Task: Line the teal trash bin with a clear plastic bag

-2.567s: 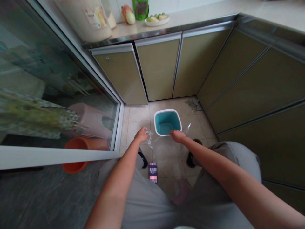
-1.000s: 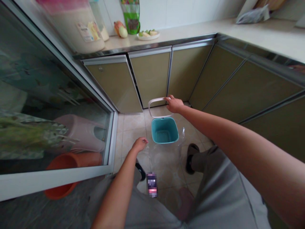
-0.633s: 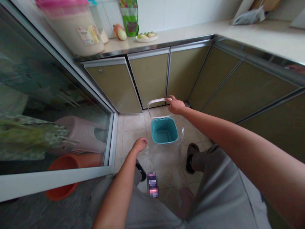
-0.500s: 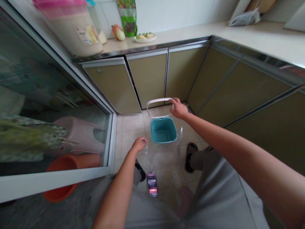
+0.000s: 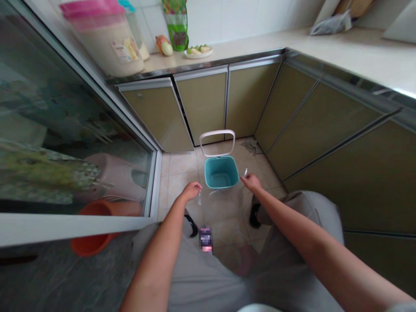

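A clear plastic bag stretches between my hands, thin and hard to see against the floor. My left hand is closed on one side of it, left of the teal trash bin. Pinched on the bag's other side, my right hand is just right of the bin. The bin stands on the tiles with its inside showing. Its pale pink rim frame is tilted up at the back, touched by neither hand.
A blurred-out dark packet-like item is between my feet. Cabinets close off the back and right. To the left are a glass door and an orange bucket. The counter bears a pink-lidded container and a plate of fruit.
My right hand has let go of the bin's raised rim frame and come down to the bag beside the bin. The frame stays up. My left hand keeps its hold.
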A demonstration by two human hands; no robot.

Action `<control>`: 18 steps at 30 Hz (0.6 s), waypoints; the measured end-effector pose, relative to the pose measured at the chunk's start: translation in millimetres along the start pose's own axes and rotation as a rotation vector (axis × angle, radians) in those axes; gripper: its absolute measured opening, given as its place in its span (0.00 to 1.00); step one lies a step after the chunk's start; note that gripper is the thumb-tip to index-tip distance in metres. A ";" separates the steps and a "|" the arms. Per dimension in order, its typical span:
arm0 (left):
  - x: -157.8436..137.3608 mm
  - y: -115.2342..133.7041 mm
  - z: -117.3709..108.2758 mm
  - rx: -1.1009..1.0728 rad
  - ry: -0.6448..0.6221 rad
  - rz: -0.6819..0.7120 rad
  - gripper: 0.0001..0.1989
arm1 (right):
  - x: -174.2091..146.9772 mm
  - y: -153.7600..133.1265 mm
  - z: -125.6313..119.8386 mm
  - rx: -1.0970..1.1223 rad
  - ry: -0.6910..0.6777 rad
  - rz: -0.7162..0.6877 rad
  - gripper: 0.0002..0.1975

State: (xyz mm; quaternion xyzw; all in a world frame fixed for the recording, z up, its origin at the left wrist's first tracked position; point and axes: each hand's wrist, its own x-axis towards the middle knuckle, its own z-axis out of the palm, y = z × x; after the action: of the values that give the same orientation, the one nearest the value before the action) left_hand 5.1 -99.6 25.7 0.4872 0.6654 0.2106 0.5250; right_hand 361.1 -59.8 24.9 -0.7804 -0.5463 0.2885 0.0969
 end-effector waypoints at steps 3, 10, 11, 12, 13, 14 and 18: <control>-12.4 2.4 6.1 -0.053 -0.005 -0.035 0.04 | 3.7 5.2 3.7 0.083 0.052 -0.097 0.11; -47.7 6.3 13.9 -0.096 0.077 -0.069 0.13 | -20.4 5.7 -18.7 0.503 -0.010 -0.250 0.10; -51.7 7.3 14.4 -0.092 0.100 -0.078 0.16 | -28.5 6.9 -21.9 0.591 -0.081 -0.250 0.11; -55.1 8.1 14.6 -0.071 0.126 -0.094 0.18 | -37.2 8.7 -24.4 0.678 -0.164 -0.239 0.11; -58.1 8.6 14.7 -0.036 0.151 -0.116 0.19 | -46.2 11.1 -26.0 0.759 -0.250 -0.219 0.12; -60.6 8.6 14.4 0.009 0.171 -0.140 0.19 | -55.1 14.1 -26.7 0.827 -0.332 -0.193 0.13; -67.4 2.3 10.2 0.136 0.211 -0.233 0.14 | -86.2 30.9 -24.9 0.869 -0.581 -0.100 0.16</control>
State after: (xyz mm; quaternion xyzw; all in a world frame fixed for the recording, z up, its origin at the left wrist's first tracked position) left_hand 13.5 -159.6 57.2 0.4164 0.7814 0.1527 0.4389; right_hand 379.1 -145.9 60.4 -0.5289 -0.4172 0.6880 0.2699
